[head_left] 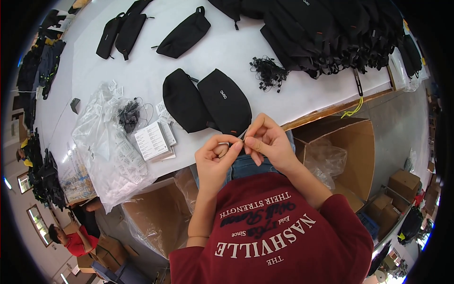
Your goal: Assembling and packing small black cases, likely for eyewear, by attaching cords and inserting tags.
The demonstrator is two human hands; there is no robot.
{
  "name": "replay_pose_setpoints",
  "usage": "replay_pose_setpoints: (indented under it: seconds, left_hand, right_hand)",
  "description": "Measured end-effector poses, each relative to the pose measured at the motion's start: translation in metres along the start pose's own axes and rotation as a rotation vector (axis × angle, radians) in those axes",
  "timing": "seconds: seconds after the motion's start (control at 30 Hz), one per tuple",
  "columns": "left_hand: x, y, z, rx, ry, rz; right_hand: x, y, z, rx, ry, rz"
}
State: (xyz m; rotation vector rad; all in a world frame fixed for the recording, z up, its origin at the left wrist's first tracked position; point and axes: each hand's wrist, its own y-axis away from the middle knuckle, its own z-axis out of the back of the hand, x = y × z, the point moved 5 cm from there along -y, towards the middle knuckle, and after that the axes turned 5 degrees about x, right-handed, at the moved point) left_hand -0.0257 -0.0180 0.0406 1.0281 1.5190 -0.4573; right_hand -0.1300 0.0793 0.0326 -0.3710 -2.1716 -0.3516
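My left hand [216, 158] and my right hand [272, 144] meet just off the table's near edge. Thumbs and forefingers pinch together at one spot, on something small, thin and dark that is too tiny to name. Right beyond the fingertips lie two black fabric pouches side by side, the left pouch [184, 102] partly under the right pouch [226, 97], which carries a small pale logo and an orange tab. To their left rests a stack of white printed cards [152, 141], next to a clear plastic bag [111, 156] full of small white tags.
Bunches of black tag cords lie right [268, 73] and left [128, 116] on the white table [137, 71]. A large heap of black pouches [326, 35] fills the far right. Open cardboard boxes stand below the edge, right [357, 154] and left [158, 208]. Another person [80, 241] is at lower left.
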Motion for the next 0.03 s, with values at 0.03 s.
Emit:
replay_pose_setpoints:
  seconds: [0.03]
  left_hand:
    - [0.0004, 0.0002, -0.0003, 0.001, 0.001, 0.002]
  right_hand:
    - [0.0007, 0.0, 0.0001, -0.004, 0.011, 0.015]
